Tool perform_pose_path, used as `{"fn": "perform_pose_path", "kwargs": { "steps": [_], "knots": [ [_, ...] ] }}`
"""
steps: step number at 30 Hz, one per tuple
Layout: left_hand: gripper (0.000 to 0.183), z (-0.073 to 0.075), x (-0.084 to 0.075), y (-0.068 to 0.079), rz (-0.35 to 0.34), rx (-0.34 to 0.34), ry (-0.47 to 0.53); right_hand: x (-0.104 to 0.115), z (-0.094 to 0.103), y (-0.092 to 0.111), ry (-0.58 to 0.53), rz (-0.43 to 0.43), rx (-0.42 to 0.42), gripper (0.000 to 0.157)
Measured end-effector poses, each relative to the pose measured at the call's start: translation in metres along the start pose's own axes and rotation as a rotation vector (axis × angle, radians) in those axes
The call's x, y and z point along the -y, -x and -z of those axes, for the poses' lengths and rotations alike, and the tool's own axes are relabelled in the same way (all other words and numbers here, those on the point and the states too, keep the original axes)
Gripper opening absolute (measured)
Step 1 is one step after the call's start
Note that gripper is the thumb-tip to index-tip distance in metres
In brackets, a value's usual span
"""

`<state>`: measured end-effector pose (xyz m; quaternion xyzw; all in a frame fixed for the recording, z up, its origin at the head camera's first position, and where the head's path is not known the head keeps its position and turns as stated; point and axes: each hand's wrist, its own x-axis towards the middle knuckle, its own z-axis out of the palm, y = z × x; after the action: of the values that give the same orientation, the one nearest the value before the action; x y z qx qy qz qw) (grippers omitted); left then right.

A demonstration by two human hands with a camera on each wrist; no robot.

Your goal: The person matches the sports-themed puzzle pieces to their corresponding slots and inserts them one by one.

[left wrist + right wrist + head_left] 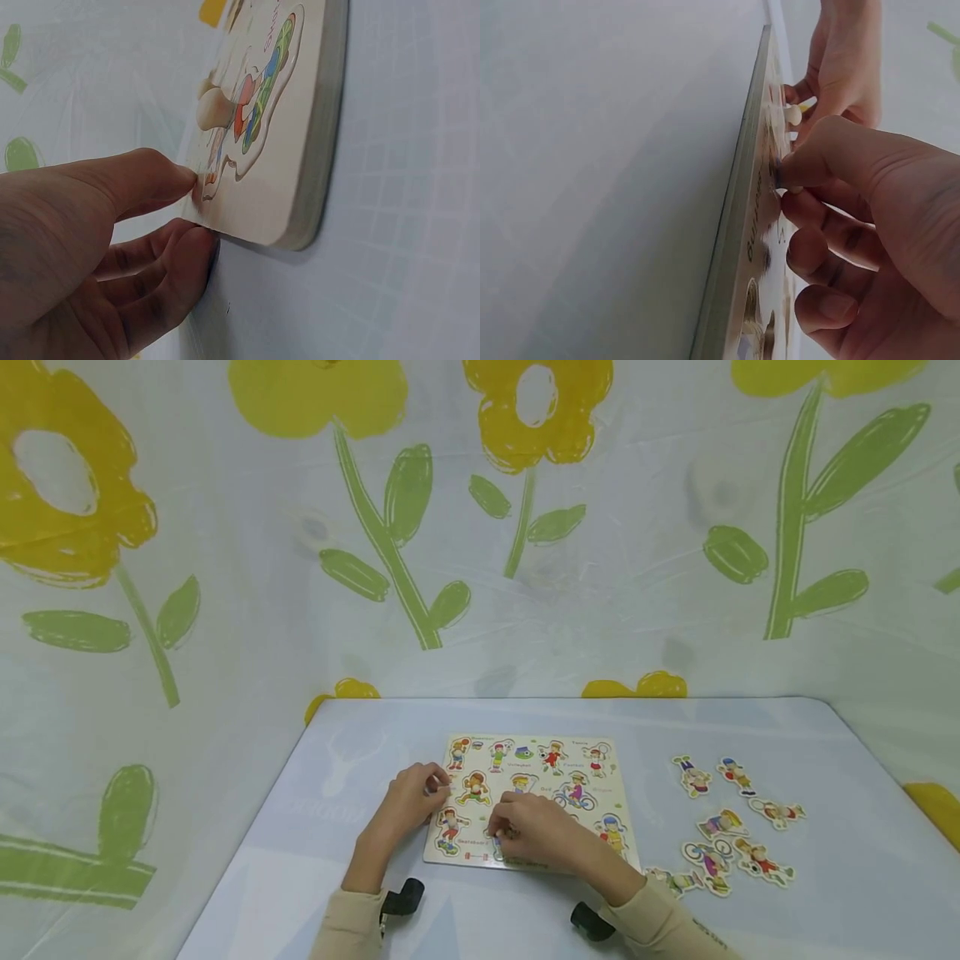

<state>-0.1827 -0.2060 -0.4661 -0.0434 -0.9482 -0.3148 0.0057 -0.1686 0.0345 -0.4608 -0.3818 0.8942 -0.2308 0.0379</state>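
A wooden peg puzzle board point(480, 860) with cartoon sports figures lies on the table. My left hand point(408, 797) grips its left edge, with the thumb point(169, 176) on the top face and the fingers curled at the side. Close to that thumb, a skateboarder piece with a round wooden knob point(216, 109) sits in the board. My right hand point(536, 831) is over the lower middle of the board. Its thumb and index finger pinch a small puzzle piece point(497, 843) low at the board's surface, mostly hidden by the fingers; the other fingers are loosely curled.
Several loose figure pieces lie right of the board, among them a cyclist point(708, 858) and a footballer point(763, 862). One loose piece point(675, 881) is partly behind the right sleeve point(660, 914). A flower-printed curtain point(600, 610) stands behind the table point(300, 877).
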Motion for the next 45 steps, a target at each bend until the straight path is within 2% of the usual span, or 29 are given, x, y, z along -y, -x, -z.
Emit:
{"fn": "perform_pose_path", "kwargs": {
  "steps": [9, 26, 38, 45],
  "knots": [
    [0.008, -0.002, 0.002, 0.000, -0.002, -0.002, 0.006, 0.001, 0.001, 0.004, 0.001, -0.009, 0.000, 0.012],
    [0.008, 0.000, -0.001, 0.000, 0.002, 0.003, 0.015, -0.004, 0.012, 0.011, -0.041, -0.024, 0.079, 0.020],
    [0.009, 0.001, -0.001, 0.001, 0.007, 0.005, 0.039, -0.008, 0.021, 0.013, -0.028, -0.050, 0.109, 0.024],
    [0.009, -0.001, 0.000, 0.000, 0.007, 0.001, 0.042, -0.013, 0.025, 0.016, -0.048, -0.062, 0.127, 0.022]
  ]
}}
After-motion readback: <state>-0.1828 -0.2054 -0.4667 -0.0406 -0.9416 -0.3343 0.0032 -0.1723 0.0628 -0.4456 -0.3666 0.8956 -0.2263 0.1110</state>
